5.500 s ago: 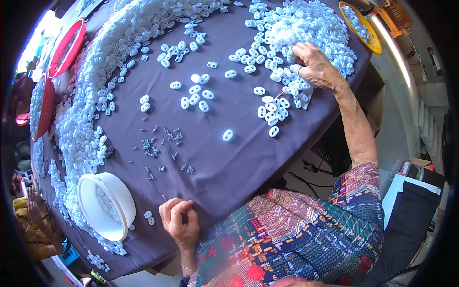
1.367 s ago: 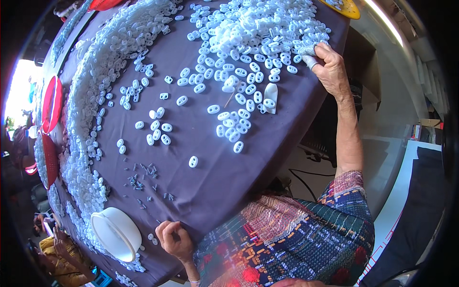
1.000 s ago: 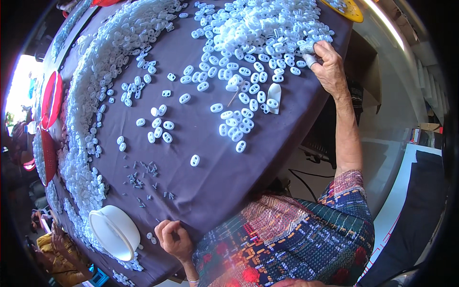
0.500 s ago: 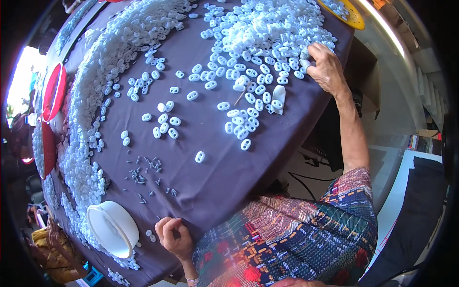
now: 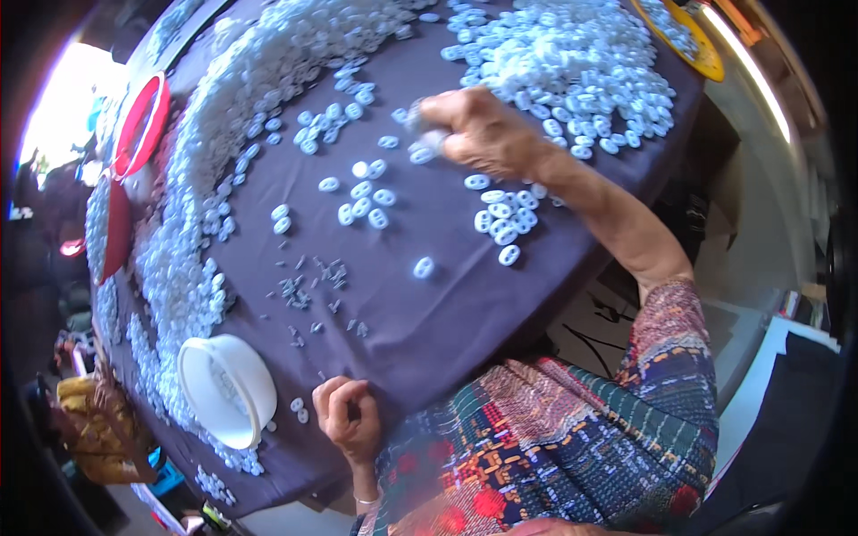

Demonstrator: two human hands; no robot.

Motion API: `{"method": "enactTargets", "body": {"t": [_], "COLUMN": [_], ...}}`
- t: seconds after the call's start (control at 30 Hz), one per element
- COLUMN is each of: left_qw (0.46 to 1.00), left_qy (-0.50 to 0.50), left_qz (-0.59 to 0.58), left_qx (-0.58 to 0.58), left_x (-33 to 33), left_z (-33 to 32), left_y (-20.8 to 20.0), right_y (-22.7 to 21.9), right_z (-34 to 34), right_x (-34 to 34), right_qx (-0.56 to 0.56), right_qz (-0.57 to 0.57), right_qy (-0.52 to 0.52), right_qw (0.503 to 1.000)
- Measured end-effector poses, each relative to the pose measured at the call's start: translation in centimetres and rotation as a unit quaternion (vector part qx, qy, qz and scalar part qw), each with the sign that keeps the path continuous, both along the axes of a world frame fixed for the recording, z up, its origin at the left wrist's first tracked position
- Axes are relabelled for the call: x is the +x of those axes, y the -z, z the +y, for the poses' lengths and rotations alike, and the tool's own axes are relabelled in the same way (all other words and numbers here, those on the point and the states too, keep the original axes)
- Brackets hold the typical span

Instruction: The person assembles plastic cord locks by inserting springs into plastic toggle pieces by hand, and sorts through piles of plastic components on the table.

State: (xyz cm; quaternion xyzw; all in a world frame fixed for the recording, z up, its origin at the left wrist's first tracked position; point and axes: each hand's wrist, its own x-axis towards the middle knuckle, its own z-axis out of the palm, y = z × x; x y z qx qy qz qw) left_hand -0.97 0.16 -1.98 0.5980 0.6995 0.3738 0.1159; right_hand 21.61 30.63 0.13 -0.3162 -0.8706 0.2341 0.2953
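Note:
My right hand (image 5: 487, 134) is over the middle of the cloth, smeared by motion. Pale coverings wrap its thumb and a fingertip; whether it holds anything is unclear. White oval two-holed pieces (image 5: 420, 154) lie close to its fingertips. Curled at the near edge is my left hand (image 5: 347, 420), thumb and forefinger bent into a ring; anything pinched there is too small to make out. Beside it lie two white pieces (image 5: 299, 411). Beyond it are small dark pins (image 5: 295, 292), and a loose cluster of white pieces (image 5: 361, 207) rests between the hands.
Large heaps of white pieces (image 5: 572, 62) cover the far right and the left side (image 5: 179, 250). A white tub (image 5: 255, 384) lies tipped near the left hand. Red baskets (image 5: 114, 228) stand at the left, a yellow tray (image 5: 710, 64) at the far right. Another person (image 5: 98, 429) is lower left.
My right hand has moved left from the edge of the far-right heap to the middle of the cloth. My left hand keeps its curled shape. The whole view has shifted slightly.

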Motion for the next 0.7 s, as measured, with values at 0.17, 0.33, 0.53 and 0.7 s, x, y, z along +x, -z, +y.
{"method": "enactTargets", "body": {"t": [0.17,0.33,0.53,0.7], "left_qw": [1.0,0.999,0.999,0.999], "left_qy": [-0.01,-0.016,-0.013,-0.021], "left_qz": [-0.004,0.004,0.019,0.022], "left_qx": [-0.03,-0.036,-0.028,-0.023], "left_x": [0.0,0.1,0.1,-0.1], "left_z": [0.0,0.1,0.2,-0.1], "left_y": [-0.3,-0.4,-0.2,0.2], "right_y": [0.8,0.6,1.9,1.0], "right_z": [-1.1,-1.9,-1.5,-2.7], "right_x": [3.0,13.6,18.9,17.6], "right_qx": [0.096,0.168,0.075,0.072], "right_qz": [0.013,-0.122,-0.084,-0.06], "right_qy": [0.071,0.238,0.299,0.274], "right_qw": [0.993,0.949,0.948,0.957]}}
